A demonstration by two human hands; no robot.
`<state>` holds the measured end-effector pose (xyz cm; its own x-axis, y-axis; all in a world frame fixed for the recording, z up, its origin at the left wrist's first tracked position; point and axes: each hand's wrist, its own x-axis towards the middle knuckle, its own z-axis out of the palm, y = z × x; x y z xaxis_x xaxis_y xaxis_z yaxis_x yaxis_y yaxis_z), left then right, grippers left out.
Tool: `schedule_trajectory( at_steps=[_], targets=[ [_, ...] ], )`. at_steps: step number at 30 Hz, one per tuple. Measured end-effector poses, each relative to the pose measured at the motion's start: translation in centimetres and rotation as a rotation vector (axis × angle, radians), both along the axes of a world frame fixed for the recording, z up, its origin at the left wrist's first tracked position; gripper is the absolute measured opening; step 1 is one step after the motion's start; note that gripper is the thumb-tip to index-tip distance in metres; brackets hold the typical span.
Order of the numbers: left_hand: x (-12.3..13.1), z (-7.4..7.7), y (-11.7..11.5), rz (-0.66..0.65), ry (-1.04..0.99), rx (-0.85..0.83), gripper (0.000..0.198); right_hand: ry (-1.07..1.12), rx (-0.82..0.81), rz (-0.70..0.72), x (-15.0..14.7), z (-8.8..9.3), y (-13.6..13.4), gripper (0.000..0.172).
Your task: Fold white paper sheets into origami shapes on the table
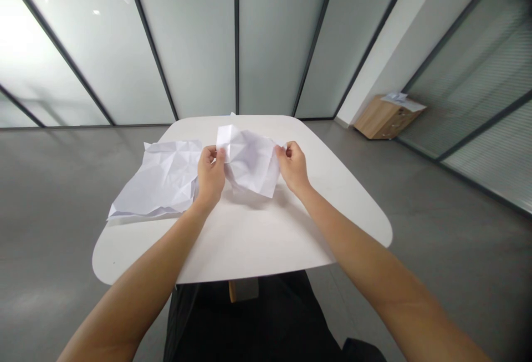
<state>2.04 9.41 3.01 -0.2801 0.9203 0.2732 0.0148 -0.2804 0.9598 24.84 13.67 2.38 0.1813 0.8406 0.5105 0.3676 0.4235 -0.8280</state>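
Note:
Between my hands a creased sheet of white paper (251, 159) is held a little above the white table (257, 245). My left hand (211, 176) pinches its left edge between thumb and fingers. At the opposite edge, my right hand (293, 167) is closed on the paper's right corner. The sheet bends and its lower corner points down toward the tabletop. Left of my left hand lies a stack of wrinkled white paper sheets (158, 179), reaching over the table's left edge.
Frosted glass panels (199, 40) with dark frames stand behind the table. A wooden cabinet (382, 118) with papers on top is against the wall at the right. Grey floor (54, 195) surrounds the table.

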Motion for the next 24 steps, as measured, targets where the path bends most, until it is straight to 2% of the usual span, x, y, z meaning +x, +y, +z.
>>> schedule_trajectory(
  at_steps=[3, 9, 13, 16, 20, 24],
  targets=[
    [0.0, 0.0, 0.1, 0.161, 0.084, 0.097, 0.025, -0.037, 0.032, -0.007, 0.1, 0.1, -0.2, 0.028],
    [-0.8, 0.7, 0.4, 0.24, 0.232, 0.17, 0.018, -0.134, 0.061, -0.013, 1.0, 1.2, -0.1, 0.033],
    [-2.7, 1.4, 1.2, 0.254, 0.254, 0.18, 0.017, -0.196, 0.052, -0.036, 2.6, 1.7, 1.0, 0.036],
    [-4.6, 1.7, 2.1, 0.353, 0.261, 0.22, 0.015, -0.138, 0.023, -0.064, 3.6, 1.4, 1.9, 0.04],
    [-7.1, 2.5, 2.5, 0.405, 0.279, 0.213, 0.016, -0.035, -0.003, 0.039, 4.2, 1.3, 2.3, 0.038],
    [-8.8, 3.9, 0.6, 0.405, 0.434, 0.162, 0.019, -0.042, -0.029, 0.116, 4.2, 2.1, 2.0, 0.037]
  ],
)
